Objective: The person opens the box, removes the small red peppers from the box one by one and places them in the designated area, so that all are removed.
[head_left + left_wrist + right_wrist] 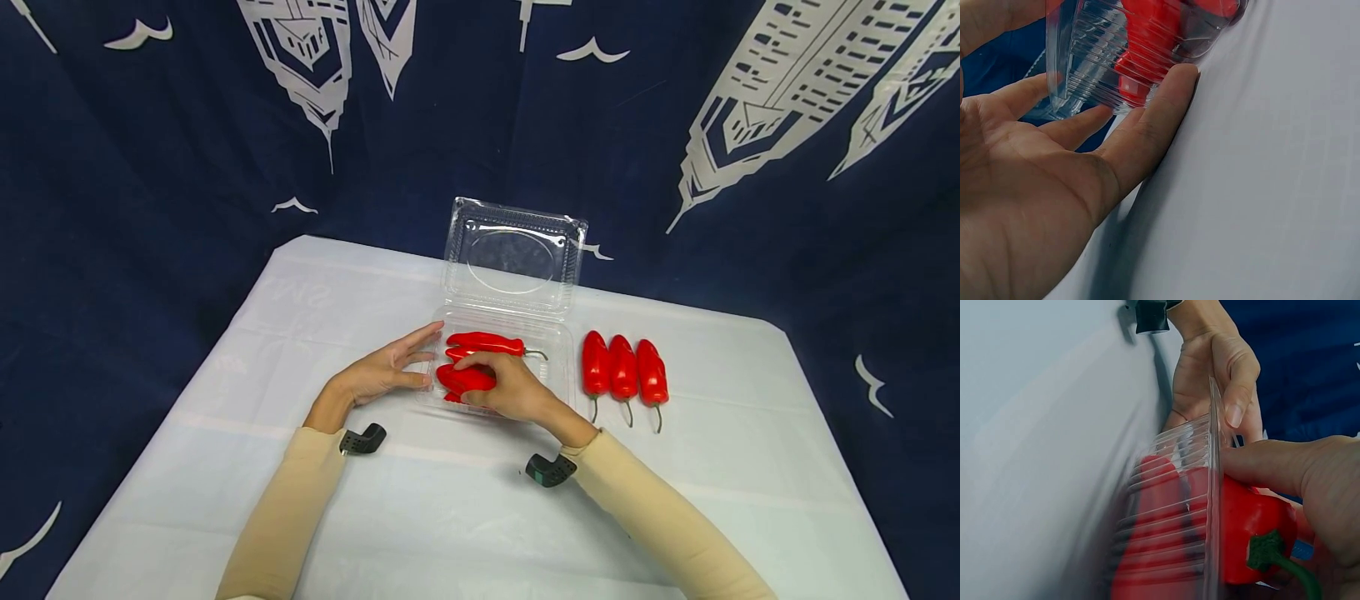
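Note:
My right hand (513,387) grips a red pepper (463,379) with thumb and fingers, low over the front part of a clear plastic clamshell box (567,358). In the right wrist view the held pepper (1254,531) shows its green stem, just above the box rim. Other red peppers (483,342) lie lengthwise in the box, partly hidden by that hand. At the box's left wall is my left hand (378,371), its fingers extended and spread. The left wrist view has its fingertips right at the ribbed side (1104,69).
The hinged lid (513,258) stands raised at the back. Three more red peppers (622,367) lie side by side on the white-covered table (450,508), right of the box. A dark blue cloth (487,125) with white building prints hangs behind the table.

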A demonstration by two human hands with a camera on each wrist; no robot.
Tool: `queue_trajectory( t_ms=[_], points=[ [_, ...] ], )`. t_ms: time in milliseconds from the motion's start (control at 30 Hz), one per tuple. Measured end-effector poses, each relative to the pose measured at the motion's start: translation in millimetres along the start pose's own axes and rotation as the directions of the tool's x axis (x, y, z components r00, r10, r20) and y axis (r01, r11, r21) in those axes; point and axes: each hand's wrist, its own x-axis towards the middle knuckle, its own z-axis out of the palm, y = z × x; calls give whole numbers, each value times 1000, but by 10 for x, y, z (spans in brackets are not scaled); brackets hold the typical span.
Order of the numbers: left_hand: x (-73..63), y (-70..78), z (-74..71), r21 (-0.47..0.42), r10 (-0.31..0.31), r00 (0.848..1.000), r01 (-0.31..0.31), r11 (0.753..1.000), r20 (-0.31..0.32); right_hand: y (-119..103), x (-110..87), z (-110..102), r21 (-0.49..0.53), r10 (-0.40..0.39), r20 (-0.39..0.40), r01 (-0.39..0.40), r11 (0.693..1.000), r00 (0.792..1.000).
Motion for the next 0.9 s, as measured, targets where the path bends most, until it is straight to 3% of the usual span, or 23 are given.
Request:
queue_trajectory(
  t_ms=[667,900],
  points=[
    [2,9,8,3,-3,1000,3,1000,1,33,-62,-77,13,-21,-29,22,1000,999],
    [-3,12,14,6,1,1000,-1,1000,6,45,-118,-154,95,44,-48,-39,995,998]
  ],
)
